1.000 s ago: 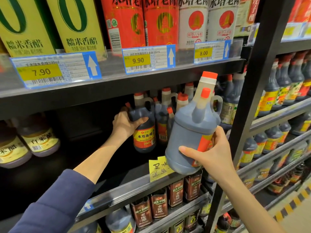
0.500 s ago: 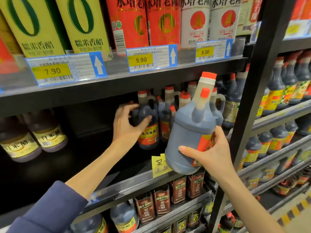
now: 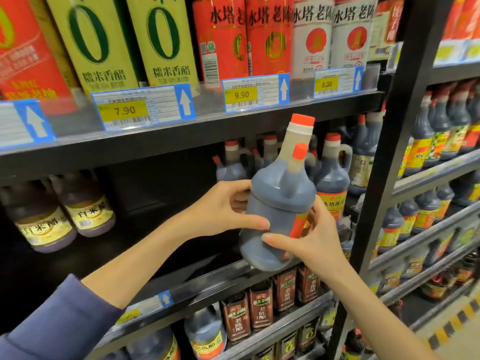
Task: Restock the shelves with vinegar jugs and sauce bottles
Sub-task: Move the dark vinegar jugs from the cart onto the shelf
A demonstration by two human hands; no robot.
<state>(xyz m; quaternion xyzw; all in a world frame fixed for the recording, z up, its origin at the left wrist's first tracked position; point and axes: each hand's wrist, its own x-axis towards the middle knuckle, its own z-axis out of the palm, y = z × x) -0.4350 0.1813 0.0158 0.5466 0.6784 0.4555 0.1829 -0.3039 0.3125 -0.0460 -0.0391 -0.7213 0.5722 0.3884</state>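
The left grip is wrapping the shoulder, and the right grip is cupping the lower side, of the dark plastic orange-capped vinegar jug, which is tilting just above the black shelf lip below both. Worth levelling it, turning its seemingly sideways label frontward, then sliding it beside the matching jugs behind.

This is a supermarket condiment aisle: black metal shelving holds rows of identical vinegar jugs behind the gripped jug, price tags reading 7.90, 9.90 and 8.00 line the edge above it, and sauce bottles fill the bay to its right.
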